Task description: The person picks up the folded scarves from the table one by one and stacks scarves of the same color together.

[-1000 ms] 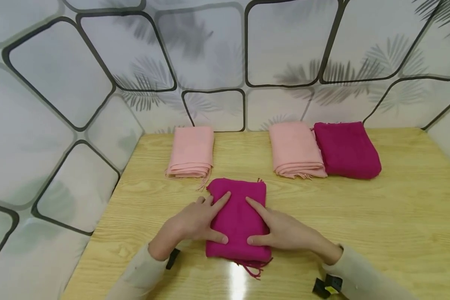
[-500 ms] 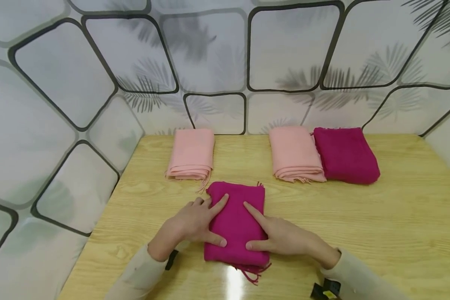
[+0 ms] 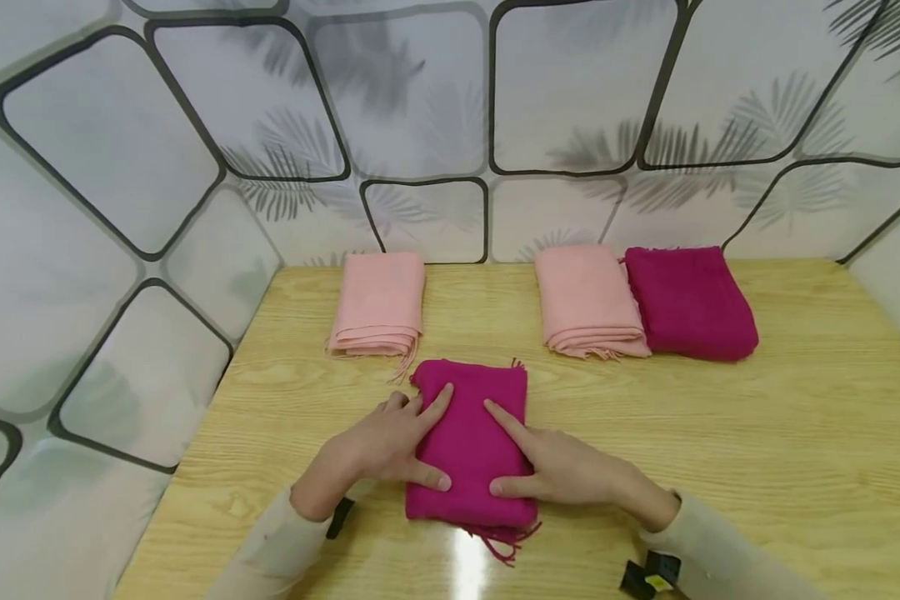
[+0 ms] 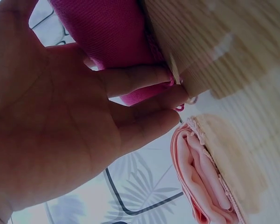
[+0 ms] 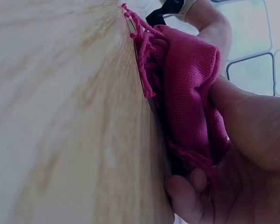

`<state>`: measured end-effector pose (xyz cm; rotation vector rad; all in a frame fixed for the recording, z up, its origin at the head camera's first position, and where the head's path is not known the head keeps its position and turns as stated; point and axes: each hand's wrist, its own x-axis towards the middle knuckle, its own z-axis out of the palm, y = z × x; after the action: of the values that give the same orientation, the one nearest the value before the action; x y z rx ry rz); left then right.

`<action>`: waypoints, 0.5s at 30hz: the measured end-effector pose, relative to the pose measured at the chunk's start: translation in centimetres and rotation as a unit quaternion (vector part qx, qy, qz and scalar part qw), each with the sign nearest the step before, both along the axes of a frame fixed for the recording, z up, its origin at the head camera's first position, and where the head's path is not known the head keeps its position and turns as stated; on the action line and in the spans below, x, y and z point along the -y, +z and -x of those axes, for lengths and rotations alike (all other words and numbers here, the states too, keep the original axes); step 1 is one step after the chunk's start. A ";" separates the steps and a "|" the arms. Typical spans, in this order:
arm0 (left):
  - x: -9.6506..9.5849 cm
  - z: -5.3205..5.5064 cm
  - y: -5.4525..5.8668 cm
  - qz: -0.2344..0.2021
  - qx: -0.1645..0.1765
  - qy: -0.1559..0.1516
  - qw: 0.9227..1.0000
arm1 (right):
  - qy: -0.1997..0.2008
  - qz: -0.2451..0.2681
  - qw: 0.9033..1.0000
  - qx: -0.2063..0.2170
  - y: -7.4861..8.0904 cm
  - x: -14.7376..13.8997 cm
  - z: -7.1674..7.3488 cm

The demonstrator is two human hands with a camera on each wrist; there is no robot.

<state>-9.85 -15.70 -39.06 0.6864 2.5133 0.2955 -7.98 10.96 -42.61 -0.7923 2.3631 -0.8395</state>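
Note:
A folded magenta scarf (image 3: pixel 471 433) with fringe lies on the wooden table between both hands. My left hand (image 3: pixel 386 446) rests against its left side, thumb and index finger spread on top. In the left wrist view, the other fingers (image 4: pixel 135 80) reach straight along the scarf's side, tips low by the tabletop. From the right, my right hand (image 3: pixel 570 467) holds the scarf's edge, its thumb and index finger lying on top. The right wrist view shows that hand's other fingers (image 5: pixel 184 198) curled at the lower edge, beside the fringe (image 5: pixel 144 60).
Behind the hands, a folded pink scarf (image 3: pixel 380 302) lies at the back left of the table (image 3: pixel 720 450). Another pink scarf (image 3: pixel 588 300) and a second magenta scarf (image 3: pixel 690 304) lie side by side at the back right. Patterned wall covering (image 3: pixel 570 92) borders the table's back and left.
The head view shifts slightly. Both hands stay in place on the magenta scarf, and the other scarves have not moved.

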 end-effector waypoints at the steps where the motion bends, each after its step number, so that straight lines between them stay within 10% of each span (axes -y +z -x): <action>1: 0.0 0.0 0.0 0.000 0.000 0.000 1.000 | 0.001 0.000 1.000 -0.001 0.0 0.0 0.0; 15: 0.0 -0.2 0.3 -0.011 0.001 -0.004 1.000 | 0.000 -0.003 1.000 0.008 0.1 0.0 0.0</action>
<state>-9.66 -15.67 -38.75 0.7038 2.5093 0.3206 -7.93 10.95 -42.48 -0.7811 2.3497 -0.8347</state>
